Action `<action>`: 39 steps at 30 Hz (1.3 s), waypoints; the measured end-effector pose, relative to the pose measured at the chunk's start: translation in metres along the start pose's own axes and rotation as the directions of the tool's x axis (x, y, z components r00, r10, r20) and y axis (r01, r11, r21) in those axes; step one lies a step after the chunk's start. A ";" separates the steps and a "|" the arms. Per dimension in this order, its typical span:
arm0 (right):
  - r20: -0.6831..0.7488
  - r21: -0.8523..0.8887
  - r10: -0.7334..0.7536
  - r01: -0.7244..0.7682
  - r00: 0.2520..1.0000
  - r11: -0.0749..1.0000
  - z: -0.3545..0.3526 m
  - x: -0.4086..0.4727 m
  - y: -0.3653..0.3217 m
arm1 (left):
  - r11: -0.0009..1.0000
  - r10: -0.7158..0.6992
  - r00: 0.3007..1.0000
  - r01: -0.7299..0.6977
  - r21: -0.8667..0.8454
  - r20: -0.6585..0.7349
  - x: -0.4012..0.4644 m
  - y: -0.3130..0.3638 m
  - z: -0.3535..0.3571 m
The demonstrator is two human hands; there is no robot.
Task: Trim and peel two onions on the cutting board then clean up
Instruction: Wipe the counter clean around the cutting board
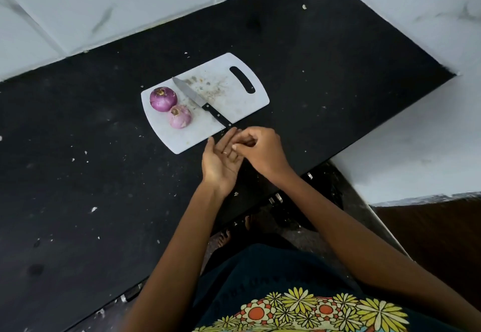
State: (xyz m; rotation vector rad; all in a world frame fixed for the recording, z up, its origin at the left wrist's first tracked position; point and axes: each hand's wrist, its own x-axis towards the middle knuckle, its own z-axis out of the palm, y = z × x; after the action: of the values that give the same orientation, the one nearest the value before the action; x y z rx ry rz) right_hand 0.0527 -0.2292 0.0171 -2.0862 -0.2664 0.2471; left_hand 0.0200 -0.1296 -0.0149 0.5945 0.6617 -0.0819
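Observation:
A white cutting board lies on the black counter. Two peeled purple onions sit at its left end: a darker one and, touching it in front, a paler one. A black-handled knife lies diagonally across the board, with its handle toward me. My left hand is held palm up just off the board's near edge, fingers straight. My right hand is beside it, with curled fingertips bunched on the left palm. I cannot make out anything pinched between them.
Brownish crumbs are smeared over the board's middle near its handle slot. Small pale flecks of skin dot the counter. White tiled walls bound the counter at the back and right. The counter's front edge runs close below my hands.

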 end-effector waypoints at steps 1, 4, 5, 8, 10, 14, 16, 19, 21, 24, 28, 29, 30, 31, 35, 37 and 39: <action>0.038 -0.029 -0.040 0.042 0.998 0.999 0.002 -0.003 -0.007 | 0.998 -0.060 0.998 0.061 -0.034 0.018 -0.001 0.003 0.001; 0.102 -0.228 -0.146 0.166 0.984 0.959 0.011 -0.006 -0.014 | 0.971 -0.158 0.984 0.170 -0.169 0.084 -0.001 0.007 0.003; 0.086 -0.274 -0.174 0.191 0.981 0.943 0.012 -0.004 -0.014 | 0.961 -0.181 0.980 0.193 -0.197 0.079 -0.001 0.007 0.004; -0.065 -0.182 -0.235 0.220 0.970 0.958 0.002 0.001 -0.010 | 0.943 -0.189 0.981 0.196 -0.268 0.051 -0.002 0.007 0.007; -0.232 -0.104 -0.201 0.181 0.952 0.978 -0.011 0.008 0.002 | 0.927 -0.162 0.985 0.174 -0.333 0.064 -0.001 0.012 0.004; -0.283 -0.397 0.155 -0.263 0.947 0.880 -0.023 0.009 0.057 | 0.884 -0.093 0.994 0.111 -0.454 0.063 0.000 0.028 -0.013; -0.254 -0.540 0.245 -0.347 0.936 0.767 -0.012 -0.005 0.077 | 0.870 -0.063 0.996 0.083 -0.486 0.056 -0.001 0.036 -0.021; -0.149 -0.692 0.118 -0.189 0.982 0.697 0.020 -0.015 0.077 | 0.851 -0.035 0.998 0.060 -0.521 0.057 -0.002 0.044 -0.032; -0.056 -0.716 0.057 -0.080 0.997 0.693 0.041 -0.014 0.065 | 0.836 -0.028 0.997 0.062 -0.546 0.071 -0.002 0.047 -0.037; 0.126 -0.684 -0.077 0.143 0.989 0.716 0.068 -0.014 0.047 | 0.828 -0.013 0.996 0.062 -0.557 0.091 -0.005 0.049 -0.040; 0.375 -0.602 -0.313 0.486 0.872 0.633 0.086 -0.027 0.045 | 0.828 -0.007 0.994 0.068 -0.557 0.110 -0.006 0.051 -0.039; 0.389 -0.589 -0.373 0.538 0.843 0.603 0.083 -0.027 0.049 | 0.827 -0.007 0.994 0.069 -0.558 0.112 -0.007 0.052 -0.038; 0.389 -0.592 -0.423 0.574 0.818 0.566 0.076 -0.026 0.055 | 0.827 -0.007 0.994 0.068 -0.557 0.112 -0.007 0.052 -0.038; 0.368 -0.603 -0.471 0.592 0.801 0.536 0.068 -0.023 0.062 | 0.829 -0.008 0.994 0.069 -0.554 0.112 -0.007 0.052 -0.037; 0.101 -0.624 -0.561 0.492 0.821 0.608 0.031 -0.009 0.083 | 0.837 -0.019 0.994 0.074 -0.543 0.106 -0.008 0.052 -0.035; -0.113 -0.527 -0.448 0.329 0.887 0.784 0.014 -0.002 0.079 | 0.842 -0.029 0.994 0.082 -0.534 0.106 -0.009 0.049 -0.034; -0.299 -0.414 -0.282 0.142 0.912 0.899 0.000 0.005 0.069 | 0.845 -0.034 0.993 0.088 -0.527 0.110 -0.008 0.047 -0.033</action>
State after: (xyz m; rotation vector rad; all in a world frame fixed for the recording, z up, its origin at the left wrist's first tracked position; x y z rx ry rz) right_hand 0.0636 -0.2615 -0.0426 -2.4157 -0.3455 -0.3442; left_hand 0.0073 -0.0736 -0.0078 0.0297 0.5751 0.0158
